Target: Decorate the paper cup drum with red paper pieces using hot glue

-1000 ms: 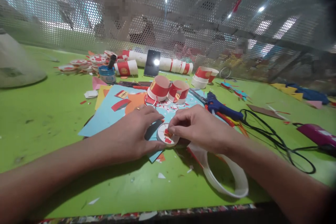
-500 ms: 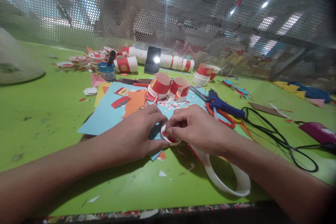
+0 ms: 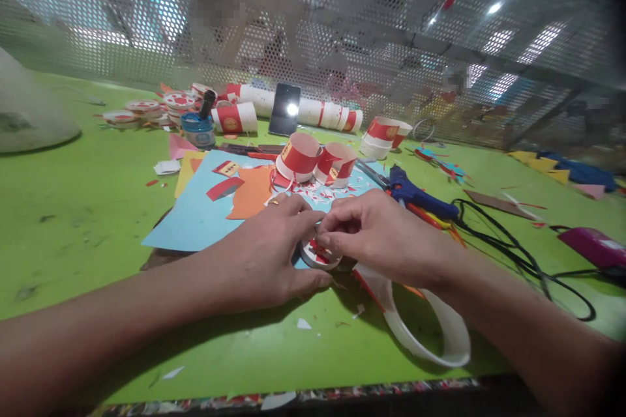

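With the small white disc as the clock's centre and twelve pointing away from the person, a pale cone-shaped object [image 3: 32, 107] stands at far-left ten o'clock. Between ten and eleven lie red-and-white discs [image 3: 141, 107] in a loose pile, then a blue jar [image 3: 198, 131] with a black-topped item upright at it. Nearer, towards half past nine, a light-blue sheet [image 3: 183, 218] spreads over the green table [image 3: 88, 202], with orange paper [image 3: 252, 192] on top.

The left hand [image 3: 278, 254] sits at nine, palm down and loosely bent, its thumb and fingers parted around the left side of the disc; whether it presses on the rim cannot be told. A phone [image 3: 285, 109] leans upright at half past eleven in front of a row of nested cups [image 3: 323, 113]. Two cut red-and-white cups [image 3: 317, 161] stand just beyond the hands, around twelve, among tiny scraps.

The small white disc [image 3: 313, 257] rests between the hands, red bits on its face. The right hand [image 3: 325, 234] covers its upper right part, thumb and forefinger pinched together; any scrap between them is hidden. Another cup [image 3: 376, 143] stands at one. At four, a white paper ring [image 3: 457, 339] lies partly under the right forearm, crowding that side. A blue glue gun [image 3: 425, 199] lies at two, its black cord running towards a purple object [image 3: 589, 247] at three.
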Motion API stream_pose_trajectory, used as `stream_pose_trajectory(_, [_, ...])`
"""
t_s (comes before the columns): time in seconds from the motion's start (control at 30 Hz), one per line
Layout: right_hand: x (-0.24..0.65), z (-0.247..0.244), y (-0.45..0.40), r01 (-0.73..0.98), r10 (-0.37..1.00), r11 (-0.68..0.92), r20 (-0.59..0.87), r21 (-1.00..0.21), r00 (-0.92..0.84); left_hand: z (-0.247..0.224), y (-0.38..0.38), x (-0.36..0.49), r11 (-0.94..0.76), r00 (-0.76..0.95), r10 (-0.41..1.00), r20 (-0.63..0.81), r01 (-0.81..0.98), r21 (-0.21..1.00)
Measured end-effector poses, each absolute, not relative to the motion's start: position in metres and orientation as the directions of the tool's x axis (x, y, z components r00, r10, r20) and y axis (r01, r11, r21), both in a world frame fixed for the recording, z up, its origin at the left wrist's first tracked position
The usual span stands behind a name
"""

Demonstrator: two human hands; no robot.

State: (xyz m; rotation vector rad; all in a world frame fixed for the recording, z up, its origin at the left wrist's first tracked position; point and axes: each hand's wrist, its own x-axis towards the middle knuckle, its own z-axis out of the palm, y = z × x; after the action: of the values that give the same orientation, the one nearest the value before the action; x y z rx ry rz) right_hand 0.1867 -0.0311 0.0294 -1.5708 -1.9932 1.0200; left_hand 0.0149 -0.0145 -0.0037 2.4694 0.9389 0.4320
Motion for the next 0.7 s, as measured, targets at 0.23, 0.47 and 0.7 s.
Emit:
stream_pose_trajectory(0.23, [0.187,0.03,-0.031,0.702,0.95,0.107,-0.137,-0.704,-0.282,-0.009,-0.008,0.016,-0.658,0.704,0.694,0.153,0.534,0.531])
stream_pose_trajectory(0.47, [0.181,0.027,-0.032,0.773,0.957,0.124,-0.132,-0.622,-0.26,-0.016,-0.005,0.016,-0.647,0.683,0.711,0.167,0.541,0.537])
stream_pose_trajectory(0.7, [0.179,0.025,-0.032,0.771,0.955,0.128,-0.132,-0.623,-0.265,-0.016,-0.006,0.017,-0.644,0.677,0.717,0.166,0.554,0.528])
